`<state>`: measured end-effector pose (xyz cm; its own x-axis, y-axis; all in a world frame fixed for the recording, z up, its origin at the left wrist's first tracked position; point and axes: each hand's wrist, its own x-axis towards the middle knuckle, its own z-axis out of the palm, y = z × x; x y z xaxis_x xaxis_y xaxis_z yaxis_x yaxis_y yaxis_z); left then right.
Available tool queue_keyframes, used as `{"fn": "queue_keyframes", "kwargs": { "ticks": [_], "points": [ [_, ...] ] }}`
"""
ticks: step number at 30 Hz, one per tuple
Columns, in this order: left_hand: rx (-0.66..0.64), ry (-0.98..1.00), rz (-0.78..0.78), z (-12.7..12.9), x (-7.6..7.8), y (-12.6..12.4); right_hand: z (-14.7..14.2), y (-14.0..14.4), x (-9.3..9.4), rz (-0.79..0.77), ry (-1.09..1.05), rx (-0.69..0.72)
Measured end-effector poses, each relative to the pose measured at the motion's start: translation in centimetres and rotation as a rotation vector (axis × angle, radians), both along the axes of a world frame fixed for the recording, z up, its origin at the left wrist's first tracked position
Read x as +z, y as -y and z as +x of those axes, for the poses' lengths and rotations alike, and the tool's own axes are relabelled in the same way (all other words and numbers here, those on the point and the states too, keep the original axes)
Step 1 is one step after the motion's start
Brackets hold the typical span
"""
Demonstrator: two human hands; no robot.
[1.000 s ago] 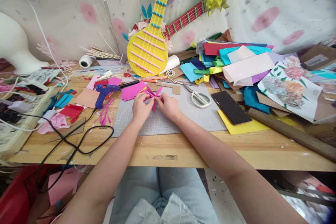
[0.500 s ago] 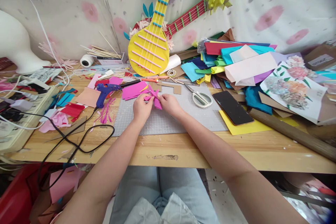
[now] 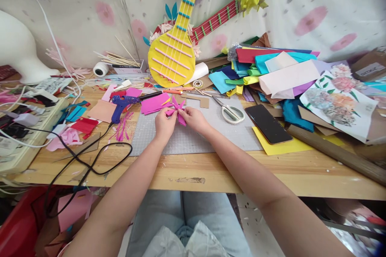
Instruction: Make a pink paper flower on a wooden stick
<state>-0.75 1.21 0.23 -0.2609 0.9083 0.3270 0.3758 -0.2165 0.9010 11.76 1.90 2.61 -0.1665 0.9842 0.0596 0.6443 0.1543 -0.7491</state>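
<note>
The left hand (image 3: 165,122) and right hand (image 3: 194,120) pinch a magenta paper flower (image 3: 181,119) over the grey mat (image 3: 196,140). Magenta sheets (image 3: 152,104) lie just behind; scissors (image 3: 224,107) right, glue gun (image 3: 117,109) left, crowd the counter (image 3: 181,170).

No wording can be made out with certainty. A white label (image 3: 368,70) on the cardboard box (image 3: 361,58) at far right bears bold dark capitals, too blurred to spell out. The printed packet (image 3: 56,86) at left carries dark print too small to read, and faint marks on the flower sheet (image 3: 366,115) are equally illegible.
</note>
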Motion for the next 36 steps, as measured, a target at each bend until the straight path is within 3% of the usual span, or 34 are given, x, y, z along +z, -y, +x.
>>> {"fn": "queue_keyframes", "kwargs": {
  "ticks": [7, 28, 31, 36],
  "points": [
    [-0.029, 0.111, 0.005, 0.2, -0.3, -0.2, 0.1, -0.1, 0.0, -0.002, 0.026, 0.026],
    [-0.051, 0.13, -0.037, -0.1, -0.6, -0.4, 0.0, 0.2, 0.1, 0.06, 0.292, 0.094],
    [-0.076, 0.211, -0.08, 0.1, -0.1, -0.2, -0.2, 0.6, 0.4, 0.09, 0.384, 0.077],
    [-0.15, 0.528, -0.273, 0.0, 1.6, 0.2, -0.5, 1.4, 1.0, 0.171, 0.565, 0.066]
  ]
}}
